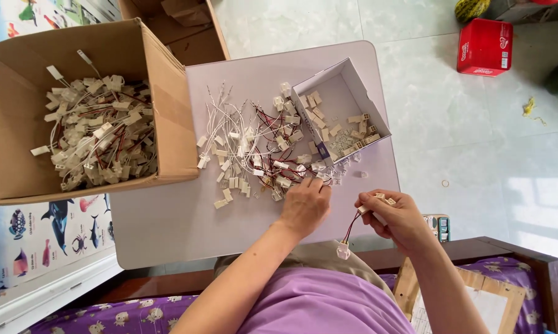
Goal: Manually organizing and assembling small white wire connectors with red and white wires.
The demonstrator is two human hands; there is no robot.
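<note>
My left hand [305,204] rests palm down on the pale table [167,216], its fingertips in a pile of small white connectors with red, black and white wires [254,148]. My right hand [397,216] is closed on one wired connector [353,226]: beige plugs show at its fingertips, and red and black wires hang down to a white plug [343,249]. A small white open box [344,111] holding several beige plugs stands just beyond both hands.
A large cardboard box [167,105] full of the same wired connectors sits on the table's left. A second cardboard box [180,25] lies behind it. A red box [485,46] stands on the tiled floor, far right. A wooden frame [520,260] is near my right arm.
</note>
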